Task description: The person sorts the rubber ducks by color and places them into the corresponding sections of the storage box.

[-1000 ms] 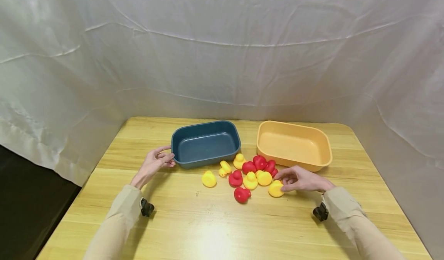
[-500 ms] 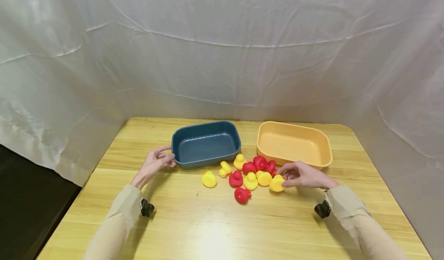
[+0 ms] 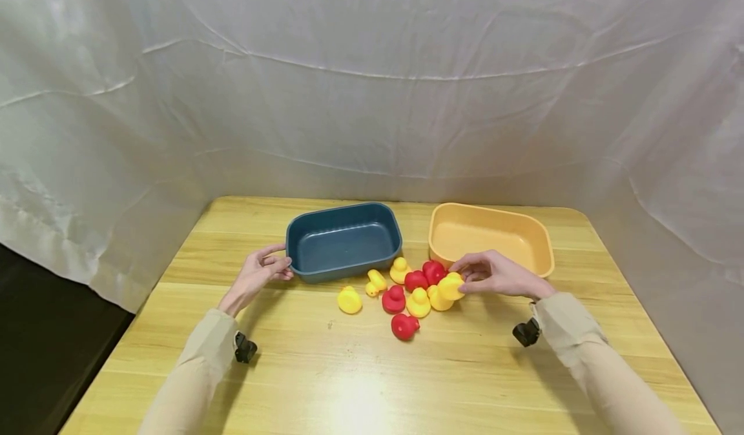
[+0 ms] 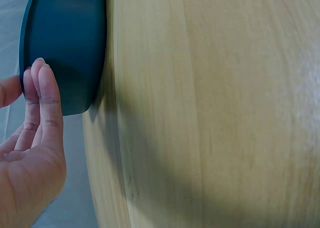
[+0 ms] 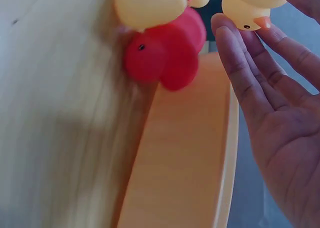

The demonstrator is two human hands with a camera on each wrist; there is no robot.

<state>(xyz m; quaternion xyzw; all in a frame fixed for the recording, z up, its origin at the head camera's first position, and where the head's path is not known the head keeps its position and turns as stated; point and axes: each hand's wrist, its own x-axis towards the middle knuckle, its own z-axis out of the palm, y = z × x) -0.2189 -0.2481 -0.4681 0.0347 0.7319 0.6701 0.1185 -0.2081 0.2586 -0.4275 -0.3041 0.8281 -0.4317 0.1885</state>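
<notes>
In the head view my left hand (image 3: 258, 277) holds the left end of a dark blue bin (image 3: 343, 273); in the left wrist view its fingertips lie against the bin's outer wall (image 4: 75, 53) and another digit meets the rim. My right hand (image 3: 496, 275) pinches a yellow rubber duck (image 3: 451, 286), held above other ducks at the front of an orange bin (image 3: 491, 273). The right wrist view shows this duck's head (image 5: 245, 13) at my fingertips. Close by lie a red duck (image 3: 434, 272) and a yellow duck (image 3: 438, 301).
More ducks lie loose on the wooden table (image 3: 325, 370), among them a red duck (image 3: 404, 326), a yellow duck (image 3: 349, 300) and a yellow duck on its side (image 3: 376, 283). A pale curtain (image 3: 372, 99) hangs behind and beside the table.
My right hand has lifted the yellow duck off the table and moved it up and left, over the neighbouring ducks. My left hand stays at the blue bin.
</notes>
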